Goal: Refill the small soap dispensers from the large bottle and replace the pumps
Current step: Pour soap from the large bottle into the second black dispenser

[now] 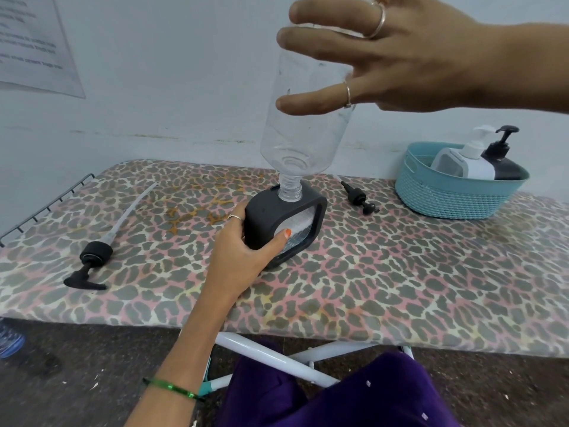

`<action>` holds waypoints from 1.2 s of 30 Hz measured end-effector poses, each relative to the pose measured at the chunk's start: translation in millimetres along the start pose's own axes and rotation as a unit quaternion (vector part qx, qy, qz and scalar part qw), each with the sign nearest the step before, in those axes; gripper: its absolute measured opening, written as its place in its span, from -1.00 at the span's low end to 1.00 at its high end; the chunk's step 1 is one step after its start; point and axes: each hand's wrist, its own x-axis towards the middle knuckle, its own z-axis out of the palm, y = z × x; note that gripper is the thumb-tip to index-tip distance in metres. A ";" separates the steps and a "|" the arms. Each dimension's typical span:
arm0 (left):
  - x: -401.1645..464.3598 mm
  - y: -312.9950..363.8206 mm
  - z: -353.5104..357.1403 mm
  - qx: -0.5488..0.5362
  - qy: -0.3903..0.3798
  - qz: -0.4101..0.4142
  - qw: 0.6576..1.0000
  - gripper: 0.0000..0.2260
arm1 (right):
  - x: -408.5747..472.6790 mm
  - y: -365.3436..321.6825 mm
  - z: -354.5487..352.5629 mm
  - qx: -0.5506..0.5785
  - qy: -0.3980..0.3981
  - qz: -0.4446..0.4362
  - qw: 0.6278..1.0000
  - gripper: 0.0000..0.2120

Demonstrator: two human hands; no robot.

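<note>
Two hands are at work over the board point(369, 272), and we see them both gripping. Our right hand point(400, 57) curls its fingers round the clear bottle point(304, 134), held upside down and slightly tilted, its threaded neck set into the top opening of the dark dispenser point(286, 223). The bottle looks nearly empty. Our left hand point(243, 257) holds the dispenser at its left side, thumb across the clear front window. The dispenser stands near the middle of the board. A large pump point(92, 257) with a long tube lies to the left, and a small pump point(358, 198) lies just right of the dispenser. At the far right a blue basket point(446, 195) holds a white dispenser point(462, 164) and a black dispenser point(505, 167), both with pumps fitted.
</note>
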 end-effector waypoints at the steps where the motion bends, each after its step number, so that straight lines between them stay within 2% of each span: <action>1: 0.1 0.3 0.1 0.001 0.000 0.000 1.000 -0.59 | 0.8 3.0 1.4 -0.041 0.026 -0.007 0.999 -0.32; 3: 0.3 0.2 0.1 0.001 -0.001 0.001 1.000 -0.59 | -1.6 6.2 3.4 -0.107 -0.002 -0.022 0.994 -0.27; 4: 0.6 -0.2 0.3 0.001 -0.002 0.001 1.000 -0.59 | 0.6 3.7 1.7 -0.117 -0.028 -0.018 0.993 -0.26; 7: 1.1 -1.9 0.4 -0.004 0.000 0.000 1.000 -0.59 | 1.1 1.0 -0.4 -0.131 -0.042 -0.011 0.990 -0.28; 13: 0.9 -1.3 0.3 -0.012 0.000 0.002 1.000 -0.59 | 4.3 -2.4 -4.6 -0.138 -0.039 -0.003 0.990 -0.29; 16: 0.6 0.0 0.3 -0.008 -0.001 0.002 1.000 -0.58 | 4.2 -3.6 -5.9 -0.151 -0.010 0.002 0.988 -0.29; 22: 0.0 -0.1 0.6 -0.013 0.000 -0.003 1.000 -0.59 | 0.2 -10.7 -7.6 -0.126 -0.031 0.034 0.991 -0.37; 27: -0.2 0.9 0.4 -0.012 0.000 -0.005 1.000 -0.60 | -0.6 -14.5 -11.1 -0.122 -0.071 0.053 0.989 -0.33; 36: -0.7 2.3 0.8 -0.015 0.000 -0.006 1.000 -0.60 | 2.2 -16.8 -12.6 -0.215 -0.037 0.053 0.974 -0.40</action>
